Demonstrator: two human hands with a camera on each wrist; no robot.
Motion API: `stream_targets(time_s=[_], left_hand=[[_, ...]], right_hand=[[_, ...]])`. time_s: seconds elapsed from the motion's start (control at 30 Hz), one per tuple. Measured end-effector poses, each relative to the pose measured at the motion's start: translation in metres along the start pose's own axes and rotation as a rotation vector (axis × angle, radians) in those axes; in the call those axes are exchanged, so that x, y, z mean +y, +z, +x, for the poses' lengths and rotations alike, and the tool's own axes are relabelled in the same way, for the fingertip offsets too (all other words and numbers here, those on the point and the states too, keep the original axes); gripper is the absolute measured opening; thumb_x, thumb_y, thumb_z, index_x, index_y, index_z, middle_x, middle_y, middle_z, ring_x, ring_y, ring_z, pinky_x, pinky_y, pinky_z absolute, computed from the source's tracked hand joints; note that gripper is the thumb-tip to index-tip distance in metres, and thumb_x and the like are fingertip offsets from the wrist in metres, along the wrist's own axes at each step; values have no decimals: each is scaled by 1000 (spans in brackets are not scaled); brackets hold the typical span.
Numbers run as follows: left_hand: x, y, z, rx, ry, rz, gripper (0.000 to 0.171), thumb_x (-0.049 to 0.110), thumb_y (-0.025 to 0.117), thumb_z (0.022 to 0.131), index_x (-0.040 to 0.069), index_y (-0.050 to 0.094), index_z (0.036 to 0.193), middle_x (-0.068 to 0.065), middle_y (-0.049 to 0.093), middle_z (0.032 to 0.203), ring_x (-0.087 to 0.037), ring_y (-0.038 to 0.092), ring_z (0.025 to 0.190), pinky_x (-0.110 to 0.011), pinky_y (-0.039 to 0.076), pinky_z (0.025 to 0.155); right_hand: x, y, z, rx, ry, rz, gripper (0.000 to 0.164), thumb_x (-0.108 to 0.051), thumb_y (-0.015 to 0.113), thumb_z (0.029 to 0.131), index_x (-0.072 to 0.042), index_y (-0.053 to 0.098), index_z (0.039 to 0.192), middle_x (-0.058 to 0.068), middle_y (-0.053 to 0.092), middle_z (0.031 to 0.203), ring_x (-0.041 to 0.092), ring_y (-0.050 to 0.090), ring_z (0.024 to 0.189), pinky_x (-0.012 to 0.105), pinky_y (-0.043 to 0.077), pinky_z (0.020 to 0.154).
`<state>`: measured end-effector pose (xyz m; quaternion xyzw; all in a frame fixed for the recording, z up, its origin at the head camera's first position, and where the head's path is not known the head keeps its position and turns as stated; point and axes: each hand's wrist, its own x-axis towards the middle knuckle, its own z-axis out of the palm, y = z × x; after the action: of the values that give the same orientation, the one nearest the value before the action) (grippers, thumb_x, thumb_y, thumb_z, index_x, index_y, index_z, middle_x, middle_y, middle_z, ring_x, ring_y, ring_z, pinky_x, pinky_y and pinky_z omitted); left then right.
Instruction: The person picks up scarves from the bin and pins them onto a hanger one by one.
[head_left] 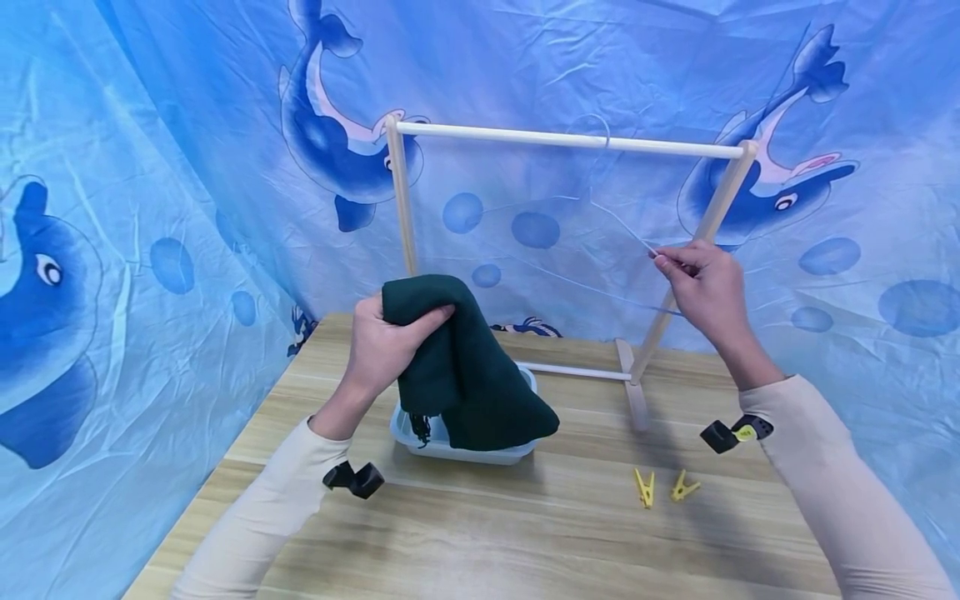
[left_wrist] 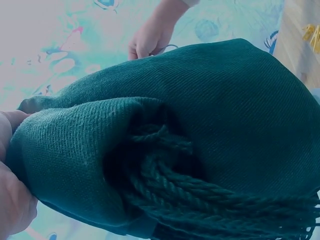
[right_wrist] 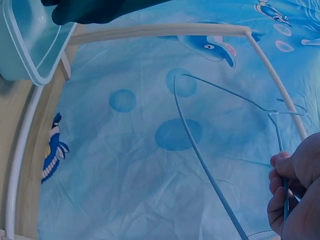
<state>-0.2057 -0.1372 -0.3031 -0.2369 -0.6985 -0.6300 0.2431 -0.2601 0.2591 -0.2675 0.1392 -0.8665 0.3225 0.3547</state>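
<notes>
A dark green scarf (head_left: 487, 375) with a braided fringe (left_wrist: 190, 192) hangs folded from my left hand (head_left: 386, 346), which grips it with the thumb across the front. The scarf hangs over the light-blue basin (head_left: 468, 454) and hides much of it. My right hand (head_left: 701, 283) pinches one sloping arm of a thin pale wire clothes hanger (right_wrist: 205, 162). The hanger's hook loops at the top rail (head_left: 517, 135) of the wooden rack, and its frame tilts toward my right hand.
Two yellow clothespins (head_left: 645, 487) lie on the wooden table (head_left: 480, 542), at the right front. The rack's right post (head_left: 723, 200) stands behind my right hand. A blue curtain (head_left: 187, 125) printed with dolphins encloses the back and sides.
</notes>
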Motion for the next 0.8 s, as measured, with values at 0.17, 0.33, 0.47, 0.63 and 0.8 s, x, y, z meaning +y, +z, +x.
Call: stream_targets(time_s=[0.17,0.33,0.47,0.63,0.8], left_hand=[[1,1,-1,-5,0,-11,21,6,81,87,2,77,108,0,77,100,-22,73,91,-33,59,83],[2,3,0,-16,14,-20,20,6,80,88,3,78,108,0,77,100,-22,73,91,-34,59,83],[2,4,0,-16,15,-29,21,5,80,87,2,77,108,0,77,101,-22,73,92,-34,59,84],[3,3,2,-10,16,-41,23,3,80,87,1,77,109,1,77,101,-22,73,93,-34,59,85],[7,5,6,-5,16,-47,22,5,81,87,0,78,108,0,77,99,-23,73,91,-35,59,83]], right_hand=[[-3,-7,2,16,-2,-19,17,-11,71,97,2,79,106,16,64,84,6,44,68,15,32,57],[-7,-14,6,42,-12,-30,17,-10,71,97,3,79,104,14,61,82,4,45,69,16,33,58],[-11,-21,7,57,-33,-34,17,-10,71,97,3,79,105,15,61,83,0,45,69,13,34,58],[-14,-26,4,55,-64,-5,15,-7,72,95,3,79,105,16,65,87,-3,47,68,9,35,57],[-14,-26,-3,46,-119,36,12,-1,74,93,5,79,102,20,68,88,-4,48,67,7,36,57]])
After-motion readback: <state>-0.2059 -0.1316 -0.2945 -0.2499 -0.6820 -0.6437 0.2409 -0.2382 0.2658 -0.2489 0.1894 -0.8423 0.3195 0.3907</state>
